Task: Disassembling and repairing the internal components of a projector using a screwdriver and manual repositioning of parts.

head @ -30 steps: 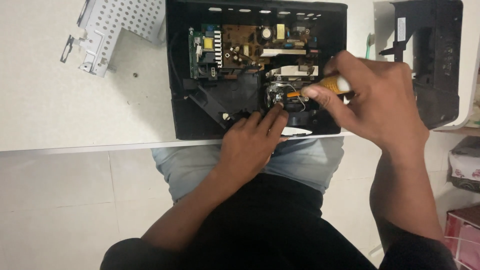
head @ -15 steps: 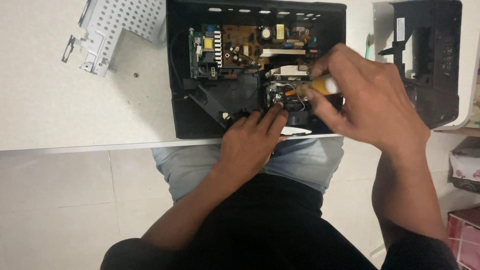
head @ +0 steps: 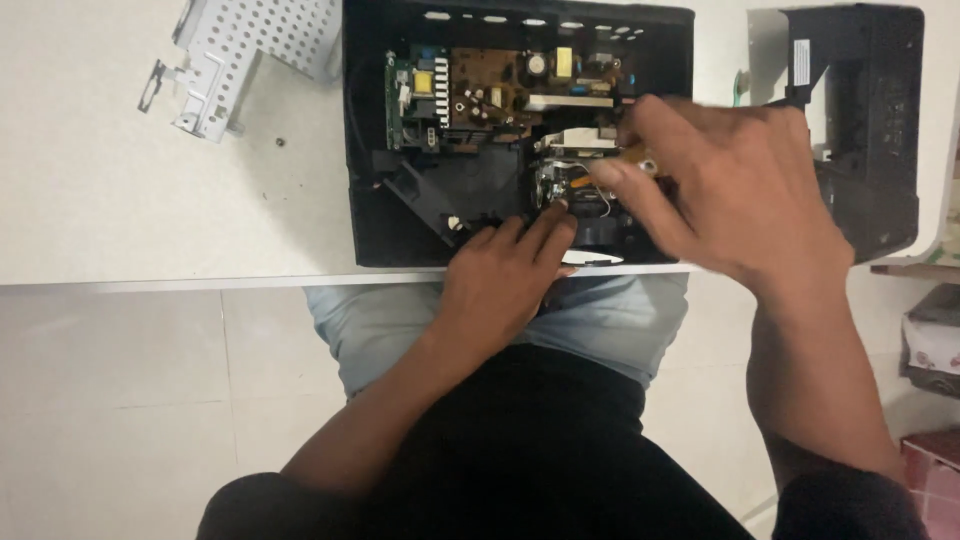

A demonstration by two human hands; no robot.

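Observation:
An opened black device case [head: 400,230] lies on the white table, with a brown and green circuit board [head: 480,95] showing in its upper half. My right hand [head: 730,190] is shut on a screwdriver with a yellow-orange handle [head: 632,157], its tip pointing left at a small metal part [head: 556,185] in the case's lower middle. My left hand [head: 505,275] rests on the case's near edge, fingertips pressing beside that metal part. The screwdriver's shaft is mostly hidden by my fingers.
A perforated grey metal shield [head: 255,50] lies at the table's back left, with a loose screw [head: 281,142] near it. A second black housing [head: 865,120] stands at the right. The table edge [head: 180,283] runs just before my lap. Boxes [head: 935,350] sit low right.
My right hand has shifted slightly left and up with the screwdriver. My left hand has stayed in place on the case.

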